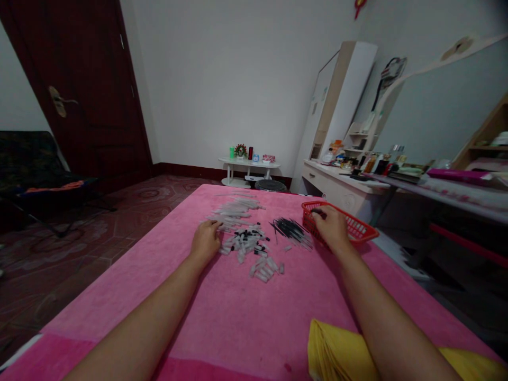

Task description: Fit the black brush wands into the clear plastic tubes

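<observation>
My left hand rests at the left edge of a heap of clear plastic pen barrels, its fingers curled together; whatever they may hold is too small to make out. Just right of it lies a pile of clear pen caps and black plugs, with several loose clear caps nearer to me. Black-tipped pen refills lie in a bundle between the piles and a red plastic basket. Over the basket's left side is my right hand, fingers closed, something dark at the fingertips. The basket's contents are mostly hidden.
A pink cloth covers the table. Yellow fabric lies under my right forearm. A dressing table with bottles stands to the right, a small white stand by the far wall, and a folding chair on the left.
</observation>
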Tool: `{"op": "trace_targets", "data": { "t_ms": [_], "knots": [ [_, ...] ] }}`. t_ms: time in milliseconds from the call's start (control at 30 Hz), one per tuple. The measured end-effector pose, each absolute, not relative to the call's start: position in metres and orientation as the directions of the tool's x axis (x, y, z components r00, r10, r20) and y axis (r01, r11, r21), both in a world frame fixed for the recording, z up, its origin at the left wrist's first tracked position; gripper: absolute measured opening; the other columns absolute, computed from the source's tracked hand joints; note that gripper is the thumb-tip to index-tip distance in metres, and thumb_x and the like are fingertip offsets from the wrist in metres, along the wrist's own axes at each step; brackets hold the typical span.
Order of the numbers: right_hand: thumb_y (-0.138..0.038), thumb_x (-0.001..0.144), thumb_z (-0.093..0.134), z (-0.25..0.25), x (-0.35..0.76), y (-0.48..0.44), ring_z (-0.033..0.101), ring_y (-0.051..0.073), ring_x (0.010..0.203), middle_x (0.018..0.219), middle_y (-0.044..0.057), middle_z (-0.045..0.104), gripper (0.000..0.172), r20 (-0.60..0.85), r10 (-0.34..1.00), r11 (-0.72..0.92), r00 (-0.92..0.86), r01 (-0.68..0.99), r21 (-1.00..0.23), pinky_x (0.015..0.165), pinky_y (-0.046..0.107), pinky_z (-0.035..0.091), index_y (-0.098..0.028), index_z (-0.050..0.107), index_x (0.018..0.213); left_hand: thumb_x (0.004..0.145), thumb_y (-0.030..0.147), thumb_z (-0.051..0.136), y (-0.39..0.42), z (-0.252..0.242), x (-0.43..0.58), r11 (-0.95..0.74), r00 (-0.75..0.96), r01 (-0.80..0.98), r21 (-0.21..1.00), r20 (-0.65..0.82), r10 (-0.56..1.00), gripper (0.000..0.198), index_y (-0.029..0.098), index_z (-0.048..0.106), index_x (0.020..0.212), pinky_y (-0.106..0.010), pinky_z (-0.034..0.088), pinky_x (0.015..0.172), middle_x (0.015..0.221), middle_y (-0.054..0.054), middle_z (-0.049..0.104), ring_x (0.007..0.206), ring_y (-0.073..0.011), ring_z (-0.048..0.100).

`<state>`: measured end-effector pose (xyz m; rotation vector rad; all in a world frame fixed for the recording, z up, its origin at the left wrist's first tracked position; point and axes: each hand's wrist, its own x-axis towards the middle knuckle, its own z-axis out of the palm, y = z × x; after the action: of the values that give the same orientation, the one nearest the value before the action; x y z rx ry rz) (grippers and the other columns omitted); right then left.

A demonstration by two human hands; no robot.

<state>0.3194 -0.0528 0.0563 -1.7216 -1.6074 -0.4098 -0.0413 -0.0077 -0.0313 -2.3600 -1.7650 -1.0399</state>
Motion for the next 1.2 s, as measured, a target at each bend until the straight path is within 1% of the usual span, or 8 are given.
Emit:
{"op": "trace_targets", "data": {
  "t_ms": [100, 267, 467, 633, 733, 967, 1067, 1200],
  "knots": [
    [-0.022, 0.079, 0.052, 0.047, 0.300, -0.049, 0.063, 0.018, 0.085, 0.092, 0.008, 0.071, 0.025, 0.545, 0.838, 0.147, 0.030, 0.949, -0.278, 0.075, 0.026, 0.043, -0.016, 0.071, 0.093, 0.079, 0.017, 0.048, -0.008, -0.030, -0.050, -0.254, 0.067, 0.903, 0.346, 0.470, 0.880, 0.036, 0.022, 0.065, 0.111, -0.038, 0.039, 0.094, 0.116, -0.010, 0.062, 0.109, -0.0260, 0.054],
    [-0.019, 0.078, 0.054, 0.028, 0.284, -0.051, 0.063, 0.019, 0.092, 0.097, 0.008, 0.071, 0.025, 0.359, 0.933, 0.079, -0.004, 0.978, -0.194, 0.078, 0.025, 0.042, -0.019, 0.071, 0.096, 0.082, 0.024, 0.048, -0.011, -0.028, -0.054, -0.197, 0.042, 0.926, 0.321, 0.433, 0.901, 0.031, 0.022, 0.066, 0.107, -0.038, 0.039, 0.089, 0.112, -0.010, 0.062, 0.101, -0.0258, 0.056],
    [-0.021, 0.076, 0.057, 0.012, 0.281, -0.051, 0.064, 0.019, 0.092, 0.096, 0.007, 0.071, 0.024, 0.283, 0.959, 0.046, -0.003, 0.988, -0.146, 0.077, 0.025, 0.043, -0.021, 0.072, 0.095, 0.083, 0.027, 0.046, -0.015, -0.022, -0.050, -0.135, 0.044, 0.973, 0.185, 0.428, 0.903, 0.031, 0.021, 0.068, 0.105, -0.040, 0.037, 0.084, 0.105, -0.013, 0.061, 0.097, -0.0284, 0.054],
    [-0.027, 0.075, 0.060, 0.008, 0.280, -0.050, 0.064, 0.023, 0.092, 0.096, 0.009, 0.071, 0.025, 0.246, 0.968, -0.022, 0.044, 0.996, -0.092, 0.073, 0.028, 0.044, -0.021, 0.070, 0.097, 0.082, 0.029, 0.049, -0.017, -0.021, -0.050, -0.079, 0.000, 0.982, 0.173, 0.418, 0.908, 0.028, 0.021, 0.067, 0.102, -0.039, 0.037, 0.085, 0.102, -0.012, 0.060, 0.100, -0.0285, 0.051],
    [-0.026, 0.074, 0.059, 0.008, 0.279, -0.051, 0.065, 0.024, 0.091, 0.095, 0.009, 0.070, 0.025, 0.228, 0.972, -0.047, 0.061, 0.997, -0.065, 0.071, 0.029, 0.044, -0.021, 0.069, 0.096, 0.080, 0.028, 0.053, -0.018, -0.020, -0.050, -0.090, 0.008, 0.982, 0.166, 0.438, 0.899, 0.023, 0.021, 0.067, 0.096, -0.039, 0.036, 0.085, 0.105, -0.011, 0.059, 0.101, -0.0288, 0.050],
    [-0.023, 0.075, 0.054, 0.009, 0.274, -0.053, 0.065, 0.028, 0.090, 0.094, 0.012, 0.070, 0.021, 0.191, 0.978, -0.084, 0.086, 0.996, -0.021, 0.072, 0.033, 0.046, -0.019, 0.070, 0.089, 0.078, 0.024, 0.053, -0.015, -0.023, -0.051, -0.175, 0.085, 0.970, 0.168, 0.439, 0.895, 0.018, 0.020, 0.067, 0.090, -0.037, 0.040, 0.080, 0.091, -0.009, 0.066, 0.091, -0.0273, 0.056],
    [-0.022, 0.077, 0.051, 0.010, 0.272, -0.053, 0.065, 0.028, 0.090, 0.094, 0.014, 0.070, 0.024, 0.183, 0.978, -0.101, 0.102, 0.995, -0.013, 0.072, 0.034, 0.047, -0.018, 0.070, 0.089, 0.079, 0.020, 0.051, -0.010, -0.029, -0.051, -0.249, 0.118, 0.942, 0.227, 0.470, 0.875, 0.023, 0.019, 0.068, 0.095, -0.032, 0.042, 0.076, 0.091, -0.009, 0.066, 0.090, -0.0249, 0.058],
    [-0.023, 0.077, 0.051, 0.014, 0.270, -0.055, 0.066, 0.027, 0.090, 0.093, 0.013, 0.070, 0.024, 0.180, 0.977, -0.114, 0.114, 0.993, -0.013, 0.071, 0.033, 0.047, -0.019, 0.070, 0.089, 0.081, 0.017, 0.047, -0.005, -0.033, -0.049, -0.357, 0.159, 0.880, 0.314, 0.513, 0.844, 0.028, 0.019, 0.069, 0.099, -0.029, 0.044, 0.079, 0.094, -0.009, 0.066, 0.092, -0.0222, 0.059]
  ]
}}
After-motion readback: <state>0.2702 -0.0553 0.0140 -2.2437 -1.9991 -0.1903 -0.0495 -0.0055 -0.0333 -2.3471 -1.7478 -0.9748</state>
